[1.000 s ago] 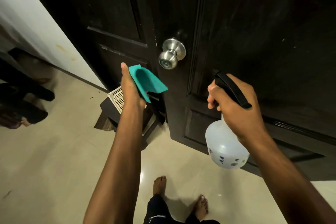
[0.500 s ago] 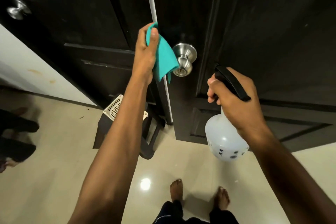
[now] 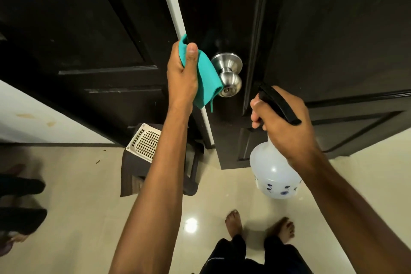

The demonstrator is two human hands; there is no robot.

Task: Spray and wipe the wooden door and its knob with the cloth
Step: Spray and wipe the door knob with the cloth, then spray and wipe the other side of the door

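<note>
Both grips are closed on their tools: the left hand [image 3: 182, 78] holds a folded teal cloth [image 3: 205, 82] with the thumb pressed flat on top of it, and the right hand [image 3: 283, 125] is wrapped round the black trigger head of a translucent white plastic spray bottle [image 3: 274, 173]. Largest in view is the dark brown, panelled wooden door [image 3: 311, 29], which stands open with its pale edge strip [image 3: 171, 2] running diagonally down from the top of the frame towards the floor; a second dark panelled surface [image 3: 77, 35] lies to the left of that strip. Below spreads a glossy cream tiled floor [image 3: 77, 218], with a bright light reflection near the person's bare feet [image 3: 233, 221] and dark trouser legs at the bottom edge. A white wall [image 3: 33, 118] with a few faint orange marks shows at the left. On the floor beside the door's lower corner sits a dark stool or mat [image 3: 133, 173] carrying a white plastic perforated basket [image 3: 144, 141], partly hidden by the left forearm. The spray bottle hangs low to the right, well below the knob, its rounded body printed with small blue flowers. The cloth is against the door edge, draping down just left of the round brushed-steel door knob [image 3: 229, 73]; whether cloth and knob are actually touching I cannot tell. A keyhole shows in the knob's face.
</note>
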